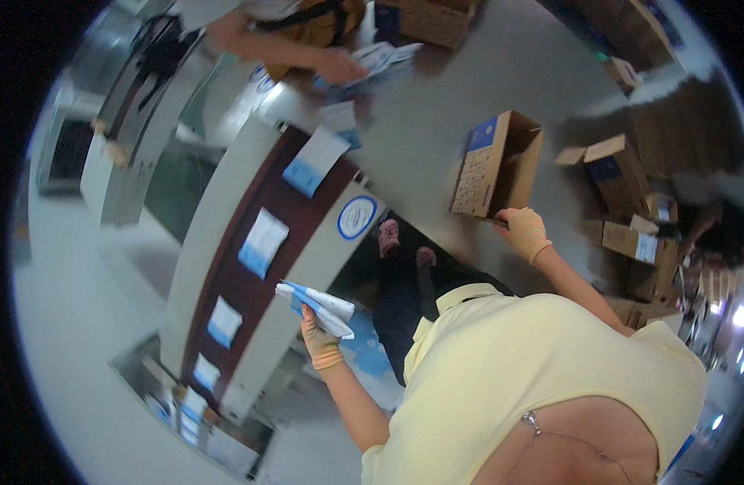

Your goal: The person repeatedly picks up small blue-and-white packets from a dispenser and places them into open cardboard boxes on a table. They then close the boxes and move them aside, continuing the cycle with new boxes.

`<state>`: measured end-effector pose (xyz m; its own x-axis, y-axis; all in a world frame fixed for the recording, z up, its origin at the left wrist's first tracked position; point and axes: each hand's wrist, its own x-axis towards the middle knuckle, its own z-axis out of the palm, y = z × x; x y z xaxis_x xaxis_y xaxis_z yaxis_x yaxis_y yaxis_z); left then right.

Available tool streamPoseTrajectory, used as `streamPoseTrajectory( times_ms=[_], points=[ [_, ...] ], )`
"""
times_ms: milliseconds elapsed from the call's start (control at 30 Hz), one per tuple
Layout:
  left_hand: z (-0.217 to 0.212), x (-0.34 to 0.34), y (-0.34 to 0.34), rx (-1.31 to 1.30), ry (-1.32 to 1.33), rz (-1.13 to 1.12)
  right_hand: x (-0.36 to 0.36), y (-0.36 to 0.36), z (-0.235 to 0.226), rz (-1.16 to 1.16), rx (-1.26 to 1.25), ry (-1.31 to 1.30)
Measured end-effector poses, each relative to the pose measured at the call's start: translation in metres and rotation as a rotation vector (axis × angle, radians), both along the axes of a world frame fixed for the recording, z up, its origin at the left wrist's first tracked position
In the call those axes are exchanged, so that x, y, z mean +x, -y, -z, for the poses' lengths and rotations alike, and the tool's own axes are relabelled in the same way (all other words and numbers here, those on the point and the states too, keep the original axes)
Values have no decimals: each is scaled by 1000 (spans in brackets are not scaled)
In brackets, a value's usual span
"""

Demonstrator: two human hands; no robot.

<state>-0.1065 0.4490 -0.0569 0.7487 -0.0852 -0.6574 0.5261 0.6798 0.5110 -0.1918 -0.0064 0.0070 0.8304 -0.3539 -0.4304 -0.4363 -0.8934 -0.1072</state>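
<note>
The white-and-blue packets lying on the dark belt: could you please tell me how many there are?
5 show clearly: top packet, second packet, third packet, fourth packet, last packet near the belt's lower end. More may lie hidden there.

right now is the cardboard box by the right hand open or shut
Open: the cardboard box lies tipped, its top flaps spread and its hollow inside showing; the right hand grips its lower edge.

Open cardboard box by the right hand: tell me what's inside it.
The open cardboard box, tipped on its side and gripped at its lower edge by the right hand, shows only bare brown walls. Its deepest corner is in shadow, so unseen.
</note>
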Motion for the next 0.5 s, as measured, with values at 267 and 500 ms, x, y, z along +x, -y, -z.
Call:
streamPoseTrajectory(
  times_ms=[267, 500],
  points=[
    [54, -176, -17, 337, -191, -318, 22, 19, 5, -106, -56, 110],
    [128, -312, 41, 209, -394, -691, 61, 40, -3, -263, -118, 93]
  ],
)
